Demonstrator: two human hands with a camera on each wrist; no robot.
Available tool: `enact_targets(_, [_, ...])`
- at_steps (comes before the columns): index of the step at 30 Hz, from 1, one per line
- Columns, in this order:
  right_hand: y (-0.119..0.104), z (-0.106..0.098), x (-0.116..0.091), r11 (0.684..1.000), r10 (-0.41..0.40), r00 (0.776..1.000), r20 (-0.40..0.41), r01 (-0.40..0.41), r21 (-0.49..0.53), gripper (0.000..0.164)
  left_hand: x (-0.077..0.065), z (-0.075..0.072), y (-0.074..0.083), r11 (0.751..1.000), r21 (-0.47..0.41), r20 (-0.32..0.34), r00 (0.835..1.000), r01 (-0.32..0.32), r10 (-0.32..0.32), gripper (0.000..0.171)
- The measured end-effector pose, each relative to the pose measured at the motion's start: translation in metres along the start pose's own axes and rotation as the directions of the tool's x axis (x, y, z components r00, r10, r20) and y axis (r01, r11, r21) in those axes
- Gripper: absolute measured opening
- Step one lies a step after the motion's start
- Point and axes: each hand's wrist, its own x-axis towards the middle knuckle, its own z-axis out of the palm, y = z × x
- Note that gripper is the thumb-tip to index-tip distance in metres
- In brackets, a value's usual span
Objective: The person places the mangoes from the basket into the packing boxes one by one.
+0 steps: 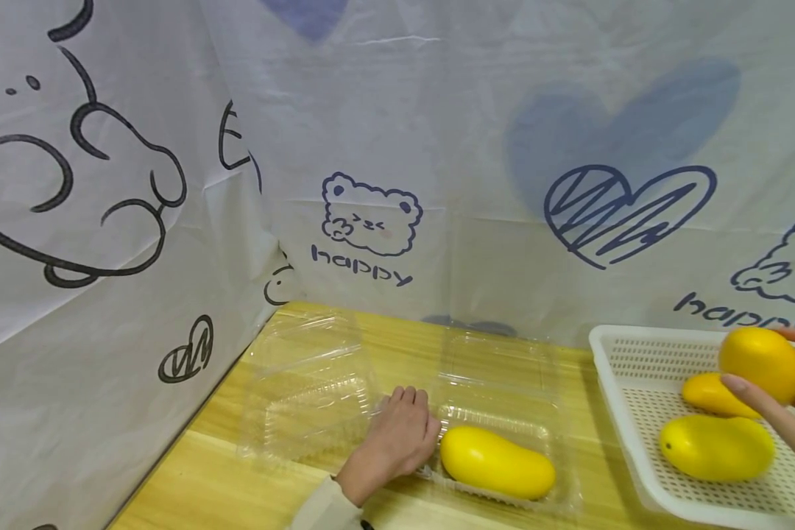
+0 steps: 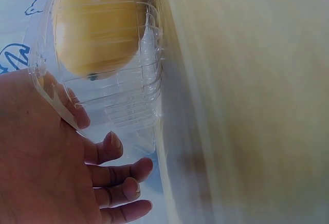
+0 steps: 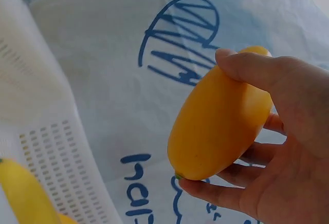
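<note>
My right hand (image 3: pixel 288 131) holds a yellow-orange mango (image 3: pixel 218 124) between thumb and fingers. In the head view this held mango (image 1: pixel 760 364) is over the white basket (image 1: pixel 626 442), overlapping two other mangoes: a yellow one (image 1: pixel 717 447) in front and an orange one (image 1: pixel 709 391) behind. Thumb and fingers of my left hand (image 1: pixel 400 430) are at the left edge of a clear plastic clamshell box (image 1: pixel 536 419), whose lid lies back. The left wrist view shows the box rim (image 2: pixel 51 98) between that thumb and the fingers. A yellow mango (image 1: pixel 497 462) lies inside the box.
Left of my left hand lies another clear plastic box (image 1: pixel 311 397) on the wooden table (image 1: pixel 199 449). White cloth (image 1: pixel 477 184) with blue drawings closes off the back, and a similar cloth (image 1: pixel 126 316) the left side. The basket stands at the right.
</note>
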Motion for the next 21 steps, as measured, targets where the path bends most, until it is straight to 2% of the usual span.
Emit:
enact_targets(4, [-0.009, -0.003, -0.008, 1.000, 0.012, 1.000, -0.005, -0.012, 0.002, 0.077, 0.000, -0.001, 0.001, 1.000, -0.006, 0.002, 1.000, -0.002, 0.002, 0.031])
enact_targets(14, [-0.034, -0.005, -0.024, 0.996, -0.061, 0.997, -0.046, 0.064, 0.066, 0.077, 0.001, -0.001, 0.000, 1.000, -0.018, -0.012, 1.000, -0.014, 0.014, 0.028])
enact_targets(21, [-0.037, -0.004, -0.026, 0.991, -0.081, 0.995, -0.049, 0.086, 0.104, 0.077, 0.000, -0.001, -0.001, 1.000, -0.014, -0.011, 1.000, -0.015, 0.015, 0.029])
